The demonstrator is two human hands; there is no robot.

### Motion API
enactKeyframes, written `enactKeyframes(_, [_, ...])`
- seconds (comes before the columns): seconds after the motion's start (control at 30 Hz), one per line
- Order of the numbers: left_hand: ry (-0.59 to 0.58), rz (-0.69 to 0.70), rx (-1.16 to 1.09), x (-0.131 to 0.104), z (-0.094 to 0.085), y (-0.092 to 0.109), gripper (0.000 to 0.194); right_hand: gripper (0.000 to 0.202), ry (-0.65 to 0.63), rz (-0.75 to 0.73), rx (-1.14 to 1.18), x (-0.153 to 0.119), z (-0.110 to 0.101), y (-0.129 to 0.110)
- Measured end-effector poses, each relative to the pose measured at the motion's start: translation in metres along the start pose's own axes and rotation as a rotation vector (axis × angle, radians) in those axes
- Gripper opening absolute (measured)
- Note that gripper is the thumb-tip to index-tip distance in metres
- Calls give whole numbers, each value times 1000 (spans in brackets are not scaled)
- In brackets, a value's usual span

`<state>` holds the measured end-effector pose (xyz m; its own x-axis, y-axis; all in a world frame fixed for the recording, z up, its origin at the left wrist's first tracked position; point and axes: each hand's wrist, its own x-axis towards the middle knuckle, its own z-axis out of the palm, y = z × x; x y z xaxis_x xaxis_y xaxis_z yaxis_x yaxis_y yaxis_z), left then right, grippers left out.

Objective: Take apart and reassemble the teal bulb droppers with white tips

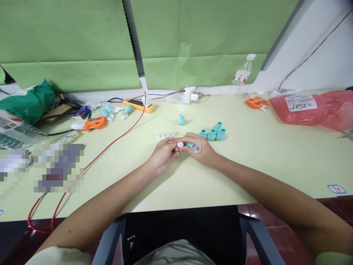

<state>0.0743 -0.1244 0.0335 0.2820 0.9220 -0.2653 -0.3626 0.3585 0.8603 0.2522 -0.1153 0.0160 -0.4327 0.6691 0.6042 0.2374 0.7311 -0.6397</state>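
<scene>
One milky, round cap [180,144] is held at twelve o'clock by the left hand [162,154], one teal-and-clear tube [193,147] by the right hand [206,150].

Pale short sleeves [59,256], bare forearms [116,204], small moles [69,231] on the left, bare hands [162,154]

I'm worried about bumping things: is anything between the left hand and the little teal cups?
Yes, the right hand is in the way. It sits between the left hand and the teal cups, holding a teal piece.
</scene>
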Motion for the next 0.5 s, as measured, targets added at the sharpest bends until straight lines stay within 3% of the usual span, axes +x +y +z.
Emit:
enactKeyframes(0.07, [56, 80, 169, -1, -1, -2, 22, 18, 27, 30, -8, 0, 0, 0])
enactKeyframes(0.17, [138, 430, 434, -1, -4, -5, 20, 20, 98, 177, 65, -1, 0, 1])
enactKeyframes(0.23, [120, 699, 562, 0, -7, -6, 25, 24, 117, 286, 134, -1, 1, 3])
enactKeyframes(0.3, [43, 874, 673, 0, -9, -6, 30, 26, 103, 335, 170, -1, 1, 5])
enactKeyframes(0.5, [-82, 1053, 917, 3, -12, -6, 32, 21, 47, 275, 119, -2, -1, 7])
